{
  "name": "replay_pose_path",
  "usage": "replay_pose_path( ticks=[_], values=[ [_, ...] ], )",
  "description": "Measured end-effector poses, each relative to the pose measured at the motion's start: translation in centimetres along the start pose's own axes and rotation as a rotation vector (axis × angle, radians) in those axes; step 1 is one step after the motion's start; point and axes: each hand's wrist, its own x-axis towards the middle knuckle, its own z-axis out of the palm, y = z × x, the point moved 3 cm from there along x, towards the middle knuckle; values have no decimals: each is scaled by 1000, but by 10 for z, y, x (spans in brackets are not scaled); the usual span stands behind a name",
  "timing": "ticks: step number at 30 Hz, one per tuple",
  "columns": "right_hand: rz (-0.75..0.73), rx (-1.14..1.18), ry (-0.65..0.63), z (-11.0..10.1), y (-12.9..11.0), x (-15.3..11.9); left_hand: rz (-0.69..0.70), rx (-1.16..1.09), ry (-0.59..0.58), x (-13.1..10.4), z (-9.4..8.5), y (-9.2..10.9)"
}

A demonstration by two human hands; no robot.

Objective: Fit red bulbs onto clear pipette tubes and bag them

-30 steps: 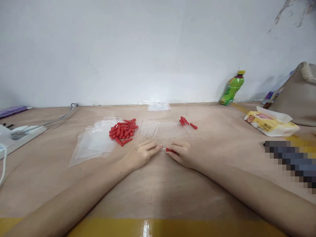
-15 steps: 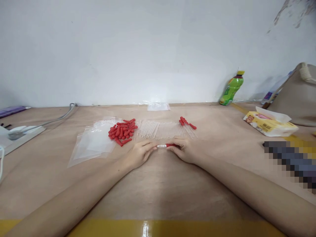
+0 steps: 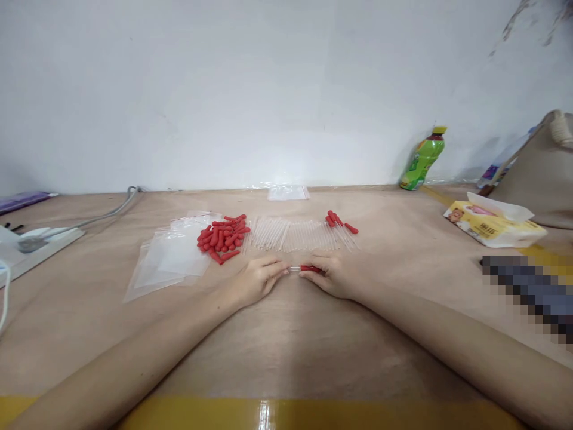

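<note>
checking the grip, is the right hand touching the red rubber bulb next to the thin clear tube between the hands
Touching. The head view shows the right hand pinching the red rubber bulb between thumb and fingers.

- Clear tubes [image 3: 310, 236] are laid in a row on the brown table [image 3: 268, 352].
- Just left of the tubes, red bulbs [image 3: 220, 239] are heaped.
- Farther left of the tubes, plastic bags [image 3: 156, 272] are spread.
- Well right of the tubes, a tissue pack [image 3: 495, 230] is placed.

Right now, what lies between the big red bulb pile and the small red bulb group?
A row of thin clear tubes, seen in the head view.
</note>
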Motion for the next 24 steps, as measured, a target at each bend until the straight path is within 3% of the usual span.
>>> replay_pose_path(
  ticks=[10,16,20,24],
  values=[
    [52,76,13,1,4,2,-24,-15,10,0,1,-1],
    [310,326,219,-9,8,8,-90,-81,65,4,-3,3],
    [385,518,347,-36,17,19,-150,-123,42,4,-5,4],
    [515,487,490,-85,55,30,-226,-108,9,3,-5,1]
  ],
)
